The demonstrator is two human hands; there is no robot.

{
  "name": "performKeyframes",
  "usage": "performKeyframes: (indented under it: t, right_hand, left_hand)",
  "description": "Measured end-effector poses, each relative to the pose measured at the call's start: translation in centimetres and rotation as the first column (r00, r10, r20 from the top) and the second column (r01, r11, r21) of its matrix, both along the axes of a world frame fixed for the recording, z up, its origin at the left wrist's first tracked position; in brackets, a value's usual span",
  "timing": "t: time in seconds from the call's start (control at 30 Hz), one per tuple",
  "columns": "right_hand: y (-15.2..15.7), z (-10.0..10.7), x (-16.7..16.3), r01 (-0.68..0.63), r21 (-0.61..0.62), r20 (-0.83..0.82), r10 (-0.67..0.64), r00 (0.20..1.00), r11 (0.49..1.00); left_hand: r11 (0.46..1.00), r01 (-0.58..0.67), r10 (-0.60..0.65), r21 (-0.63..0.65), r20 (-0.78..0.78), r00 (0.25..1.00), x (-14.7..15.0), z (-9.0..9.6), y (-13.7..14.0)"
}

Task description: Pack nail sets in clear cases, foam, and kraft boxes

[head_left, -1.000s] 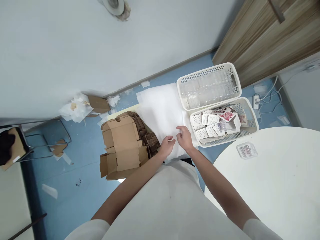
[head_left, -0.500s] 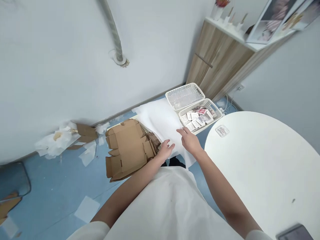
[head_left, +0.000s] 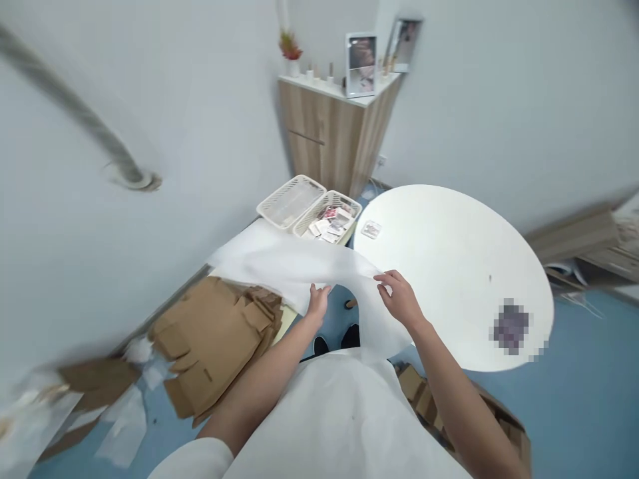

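Note:
A thin white sheet, like packing foam [head_left: 272, 256], is drawn out from beside the white baskets toward the round table. My right hand [head_left: 401, 299] pinches its edge at the near side of the table, and the loose end hangs down in front of my shirt. At the sheet's near edge is my left hand [head_left: 317, 303], thumb and a finger apart; whether it touches the sheet is hard to tell. To its left lies a stack of flattened brown cardboard boxes [head_left: 210, 332].
One white basket [head_left: 264, 207] holds clear plastic pieces; another basket [head_left: 357, 207] holds small printed packets. On the round white table [head_left: 444, 253] sits a small clear case [head_left: 371, 229]. Brown cardboard [head_left: 414, 386] lies below the table, and paper scraps [head_left: 124, 426] litter the floor.
My view has turned to the right. The right hand has pulled the white sheet rightward to the table's edge, away from my left hand, and the hands are farther apart.

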State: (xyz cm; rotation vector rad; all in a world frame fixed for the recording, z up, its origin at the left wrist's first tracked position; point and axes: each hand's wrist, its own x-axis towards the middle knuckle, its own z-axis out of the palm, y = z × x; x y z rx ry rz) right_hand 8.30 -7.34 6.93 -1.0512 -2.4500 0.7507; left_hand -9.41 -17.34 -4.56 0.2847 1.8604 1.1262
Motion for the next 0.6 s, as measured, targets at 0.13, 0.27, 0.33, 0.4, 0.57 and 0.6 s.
performKeyframes:
  t: [0.13,0.27,0.33,0.4,0.57,0.6]
  right_hand:
    - [0.5,-0.8,5.3,0.15,-0.017,0.045,-0.149,0.988,0.989]
    - [1.2,-2.2,10.7,0.329,-0.125,0.067,-0.323,0.944,0.936]
    - [1.8,-3.2,13.4,0.408,-0.194,0.058,-0.404,0.913,0.892]
    - [2.4,-4.3,15.8,0.475,-0.247,0.056,-0.477,0.877,0.845]
    - [4.2,-7.6,20.2,0.546,-0.325,0.09,-0.549,0.831,0.772]
    - [4.5,-8.2,20.8,0.558,-0.343,0.094,-0.563,0.821,0.756]
  left_hand:
    - [0.945,0.123,-0.092,0.303,-0.115,0.989,2.5,1.3,4.1]
    - [0.914,0.192,-0.127,0.357,-0.197,0.972,5.9,1.8,8.6]
    - [0.901,0.224,-0.162,0.371,-0.191,0.968,7.7,1.7,11.0]
    - [0.89,0.274,-0.224,0.365,-0.172,0.959,9.6,1.5,13.3]
    - [0.876,0.39,-0.357,0.283,-0.163,0.92,13.8,1.2,17.9]
    - [0.87,0.413,-0.382,0.267,-0.164,0.91,14.5,1.2,18.7]
